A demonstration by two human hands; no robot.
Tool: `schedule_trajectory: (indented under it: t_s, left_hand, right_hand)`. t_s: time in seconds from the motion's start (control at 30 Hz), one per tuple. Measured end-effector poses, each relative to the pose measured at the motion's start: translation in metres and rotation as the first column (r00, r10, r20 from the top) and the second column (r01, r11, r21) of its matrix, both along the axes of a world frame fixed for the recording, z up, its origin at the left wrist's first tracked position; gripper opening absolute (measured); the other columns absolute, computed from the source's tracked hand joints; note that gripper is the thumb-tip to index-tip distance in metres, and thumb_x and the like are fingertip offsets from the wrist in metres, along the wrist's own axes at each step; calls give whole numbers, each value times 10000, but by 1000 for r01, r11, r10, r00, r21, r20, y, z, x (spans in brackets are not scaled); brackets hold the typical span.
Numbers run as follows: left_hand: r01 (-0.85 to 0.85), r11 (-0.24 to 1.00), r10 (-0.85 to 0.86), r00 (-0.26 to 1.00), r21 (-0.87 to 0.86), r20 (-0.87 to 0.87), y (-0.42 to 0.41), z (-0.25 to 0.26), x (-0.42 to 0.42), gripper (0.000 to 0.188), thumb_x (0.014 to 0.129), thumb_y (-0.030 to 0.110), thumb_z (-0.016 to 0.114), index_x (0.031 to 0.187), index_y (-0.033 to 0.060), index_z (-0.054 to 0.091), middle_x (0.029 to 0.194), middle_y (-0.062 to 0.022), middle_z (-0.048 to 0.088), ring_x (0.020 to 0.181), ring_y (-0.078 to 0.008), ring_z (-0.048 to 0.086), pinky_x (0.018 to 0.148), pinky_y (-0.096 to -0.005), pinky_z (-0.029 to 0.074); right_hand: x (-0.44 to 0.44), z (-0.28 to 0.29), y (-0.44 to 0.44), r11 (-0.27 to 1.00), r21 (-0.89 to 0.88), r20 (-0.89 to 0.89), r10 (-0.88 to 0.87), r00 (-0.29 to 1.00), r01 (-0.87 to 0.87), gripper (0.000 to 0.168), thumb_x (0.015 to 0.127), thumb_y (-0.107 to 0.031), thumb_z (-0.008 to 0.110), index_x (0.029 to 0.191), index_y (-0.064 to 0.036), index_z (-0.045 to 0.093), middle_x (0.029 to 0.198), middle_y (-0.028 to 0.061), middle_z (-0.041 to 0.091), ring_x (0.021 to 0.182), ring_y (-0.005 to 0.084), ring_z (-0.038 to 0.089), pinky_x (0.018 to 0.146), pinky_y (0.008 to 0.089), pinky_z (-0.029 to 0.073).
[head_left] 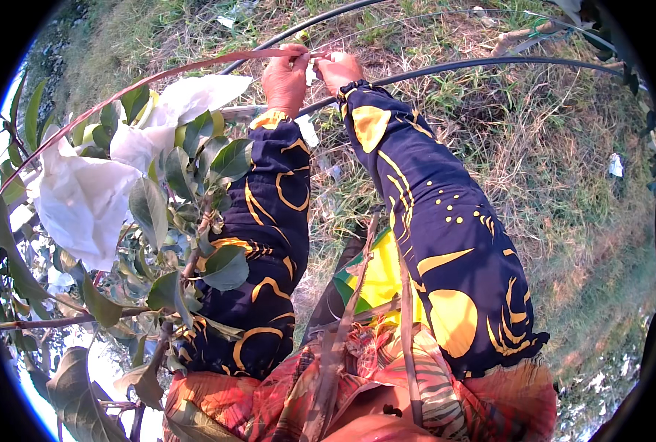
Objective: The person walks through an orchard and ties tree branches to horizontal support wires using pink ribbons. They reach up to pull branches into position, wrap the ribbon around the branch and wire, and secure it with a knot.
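My left hand (285,77) is closed around a long reddish-brown strap (167,72), which runs taut from the left edge past the leaves. Close beside it on the right, my right hand (339,69) pinches the strap's narrow end between thumb and finger. A thin wire (394,29) reaches the fingers from the upper right; whether the strap is looped around it cannot be made out. Both forearms are in dark blue sleeves (438,204) with yellow patterns. Beneath the right wrist passes a black hose (460,64).
A leafy fruit-tree branch (195,248) crowds my left arm. White paper bags (90,199) hang among its leaves. Another black hose (306,25) arches beyond my hands. A cut limb (518,38) with green ties stands at upper right. Dry grass (505,143) covers the ground; a yellow-green bag (383,271) hangs at my waist.
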State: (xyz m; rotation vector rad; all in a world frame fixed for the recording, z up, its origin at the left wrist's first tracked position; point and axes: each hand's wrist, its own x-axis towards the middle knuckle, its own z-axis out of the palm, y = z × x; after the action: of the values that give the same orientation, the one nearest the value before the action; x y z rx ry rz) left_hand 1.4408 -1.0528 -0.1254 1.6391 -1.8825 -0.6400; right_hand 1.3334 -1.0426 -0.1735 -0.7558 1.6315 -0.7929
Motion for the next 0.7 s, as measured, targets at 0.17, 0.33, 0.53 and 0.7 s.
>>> schedule_trajectory:
  t_s: [0.17,0.33,0.53,0.7]
  left_hand:
    - [-17,997,24,995,76,-92,-2,4,-4,109,787,157,623,895,138,630,813,-56,655,766,-211,630,671,-324,476]
    - [36,999,-35,999,41,-19,-2,0,5,127,831,138,549,927,164,628,854,-49,660,829,-228,629,710,-326,478]
    - [13,999,-21,980,-42,-196,17,4,11,327,822,-12,468,1116,98,561,1066,-106,629,1003,-231,594,847,-309,444]
    - [167,922,7,895,349,-447,148,-9,38,412,878,67,464,1284,39,402,1195,-156,529,1108,-226,520,933,-320,402]
  right_hand:
    - [24,6,18,928,-133,-314,294,903,-348,262,832,-259,483,963,-93,639,907,177,637,877,342,607,765,404,477]
    - [34,13,37,928,-128,-284,305,909,-351,251,847,-231,457,964,-84,623,939,198,621,914,359,590,778,427,472]
    - [-31,37,76,764,-64,-398,570,719,-642,326,849,-326,431,953,-73,609,912,162,629,847,329,602,756,412,459]
    - [-75,46,225,892,103,101,430,897,-440,245,835,-234,462,952,-124,646,829,44,659,793,183,625,723,309,472]
